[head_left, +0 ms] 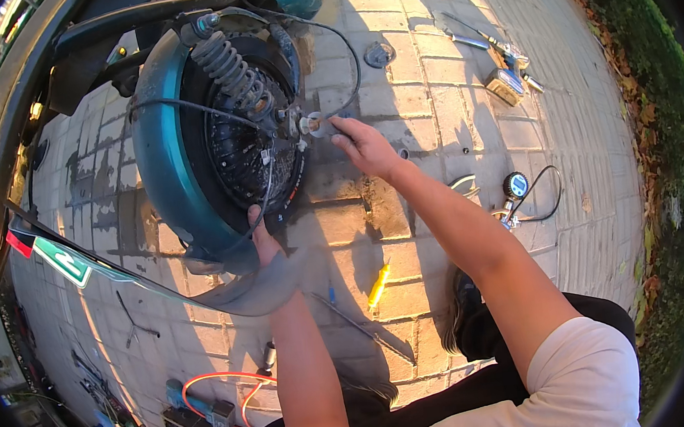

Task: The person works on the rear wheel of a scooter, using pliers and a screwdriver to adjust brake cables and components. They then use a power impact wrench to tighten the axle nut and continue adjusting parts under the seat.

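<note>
An electric scooter's rear wheel [258, 156] sits under a teal fender [164, 165], with a coil-spring shock absorber [231, 72] above its hub. My right hand [364, 145] reaches to the axle end and pinches a flat, shiny metal washer [319, 124] there. Low on the wheel, my left hand [266, 241] holds the tire, its thumb upright against the sidewall. The other left fingers are hidden. A dark mud flap [263, 291] crosses in front of my left wrist. Black cables [356, 56] loop around the axle and shock.
On the paving lie a yellow-handled tool [379, 286], a long metal rod [361, 325], a digital tire gauge [516, 187] with a hose, and a power tool [506, 82]. At lower left are an orange hose [218, 376] and several tools. A hedge [669, 100] runs along the right.
</note>
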A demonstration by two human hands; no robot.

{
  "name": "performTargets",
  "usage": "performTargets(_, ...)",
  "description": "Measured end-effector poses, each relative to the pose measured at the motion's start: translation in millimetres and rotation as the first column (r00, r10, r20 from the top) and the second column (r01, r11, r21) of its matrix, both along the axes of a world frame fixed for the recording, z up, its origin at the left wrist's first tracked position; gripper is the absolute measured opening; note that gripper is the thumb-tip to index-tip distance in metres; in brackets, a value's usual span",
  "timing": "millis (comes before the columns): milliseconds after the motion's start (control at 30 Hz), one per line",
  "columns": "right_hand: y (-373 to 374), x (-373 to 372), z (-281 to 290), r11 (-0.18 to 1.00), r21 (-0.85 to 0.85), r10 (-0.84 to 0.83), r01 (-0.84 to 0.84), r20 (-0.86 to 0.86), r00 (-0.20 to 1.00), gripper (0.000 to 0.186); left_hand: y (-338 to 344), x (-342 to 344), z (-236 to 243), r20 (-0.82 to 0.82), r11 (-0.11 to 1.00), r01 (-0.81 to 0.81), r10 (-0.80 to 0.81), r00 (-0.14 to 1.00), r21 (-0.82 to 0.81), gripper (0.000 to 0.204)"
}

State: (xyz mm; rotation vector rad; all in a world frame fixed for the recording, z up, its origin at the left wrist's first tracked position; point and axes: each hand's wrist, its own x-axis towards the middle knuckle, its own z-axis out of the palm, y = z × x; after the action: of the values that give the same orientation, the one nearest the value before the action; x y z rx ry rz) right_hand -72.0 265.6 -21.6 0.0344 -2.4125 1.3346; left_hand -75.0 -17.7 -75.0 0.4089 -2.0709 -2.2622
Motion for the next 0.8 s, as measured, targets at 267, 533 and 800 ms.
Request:
performTargets(267,-67,34,55,0.861,-0.469,0.070,0.195,0.489,0.869,0.031,14,15,7,-0.007,0.995,-0.064,0.064,0.998,-0.080,0.071)
performTargets(533,-65,47,58,0.963,-0.194,-0.123,0.188,0.305,0.944,0.034,13,11,20,-0.006,0.996,-0.062,0.061,0.998,-0.060,0.072)
performTargets(800,-3,5,-1,0.996,0.073,-0.038,0.041,-0.037,0.999,0.032,7,9,14,-0.105,0.954,-0.093,0.065,0.992,-0.286,0.072)
